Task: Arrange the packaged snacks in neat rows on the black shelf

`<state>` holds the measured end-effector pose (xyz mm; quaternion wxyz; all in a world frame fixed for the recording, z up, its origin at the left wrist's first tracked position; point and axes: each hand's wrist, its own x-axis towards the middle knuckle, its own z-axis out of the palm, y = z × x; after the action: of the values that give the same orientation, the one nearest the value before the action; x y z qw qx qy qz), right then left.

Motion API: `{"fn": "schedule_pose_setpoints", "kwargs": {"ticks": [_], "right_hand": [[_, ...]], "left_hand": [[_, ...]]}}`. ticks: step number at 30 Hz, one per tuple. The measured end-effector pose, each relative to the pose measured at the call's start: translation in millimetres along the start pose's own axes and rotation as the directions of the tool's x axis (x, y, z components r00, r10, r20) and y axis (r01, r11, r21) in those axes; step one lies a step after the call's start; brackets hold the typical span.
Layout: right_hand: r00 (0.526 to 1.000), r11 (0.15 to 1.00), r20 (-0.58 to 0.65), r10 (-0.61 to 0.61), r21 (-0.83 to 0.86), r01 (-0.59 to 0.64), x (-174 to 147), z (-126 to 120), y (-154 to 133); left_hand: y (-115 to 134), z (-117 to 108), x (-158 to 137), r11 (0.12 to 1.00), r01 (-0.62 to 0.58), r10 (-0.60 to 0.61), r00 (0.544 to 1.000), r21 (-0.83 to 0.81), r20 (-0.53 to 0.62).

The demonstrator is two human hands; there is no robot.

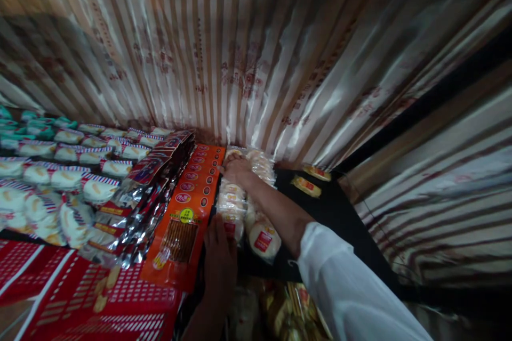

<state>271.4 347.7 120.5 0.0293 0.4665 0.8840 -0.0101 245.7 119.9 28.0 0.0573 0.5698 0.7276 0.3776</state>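
Two rows of round pale cakes in clear wrappers with red labels lie on a black surface (320,218). My right hand (237,169) reaches to the far end of the left row of wrapped cakes (232,198), its fingers curled onto the packs there. At the near end of that row, my left hand (219,248) rests against the front pack with its fingers stretched forward. Beside it, the right row (263,242) runs partly under my right forearm. Left of my hands lies a flat orange snack packet (188,208).
Shiny dark red packets (160,170) overlap left of the orange one. Farther left are rows of white wrapped pastries (68,176). A red basket (120,309) stands in front. Two small yellow packs (307,186) lie at right. Striped plastic sheeting (248,53) hangs behind.
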Motion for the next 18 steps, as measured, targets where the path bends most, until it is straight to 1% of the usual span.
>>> {"fn": "schedule_pose_setpoints", "kwargs": {"ticks": [3,5,8,10,12,14,15,16,17,18], "right_hand": [[0.998,0.999,-0.045,-0.035,0.022,0.036,5,1,5],[0.998,0.999,-0.05,-0.027,0.046,0.029,11,3,7],[1.0,0.998,0.01,0.009,0.069,-0.009,21,7,10],[0.999,0.995,0.031,0.005,0.1,-0.009,24,7,10],[1.0,0.982,-0.009,-0.017,0.187,0.018,20,4,12],[0.99,0.945,-0.137,-0.023,0.321,0.067,7,0,19],[0.974,0.917,-0.227,0.002,0.389,0.089,-4,-1,26],[0.943,0.883,-0.329,0.058,0.457,0.105,-17,-2,35],[0.893,0.846,-0.426,0.146,0.521,0.111,-31,-1,47],[0.827,0.799,-0.493,0.269,0.594,0.094,-45,2,60]], "left_hand": [[0,0,0,1.0,0.015,-0.015,1.0,-0.015,0.002],[0,1,0,1.0,0.016,-0.016,1.0,-0.017,-0.001],[-1,2,1,1.0,0.017,-0.017,1.0,-0.016,0.0],[-2,1,2,1.0,0.019,-0.019,1.0,-0.016,0.016],[-2,-1,3,0.999,0.028,-0.027,0.999,-0.023,0.033],[-1,-4,3,0.998,0.046,-0.045,0.998,-0.03,0.038],[-1,-5,3,0.998,0.046,-0.045,0.998,-0.031,0.041],[0,-6,3,0.999,0.043,-0.042,0.998,-0.03,0.039],[0,-7,3,0.999,0.034,-0.033,0.999,-0.029,0.033],[1,-7,2,0.999,0.019,-0.019,0.999,-0.03,0.028]]}}
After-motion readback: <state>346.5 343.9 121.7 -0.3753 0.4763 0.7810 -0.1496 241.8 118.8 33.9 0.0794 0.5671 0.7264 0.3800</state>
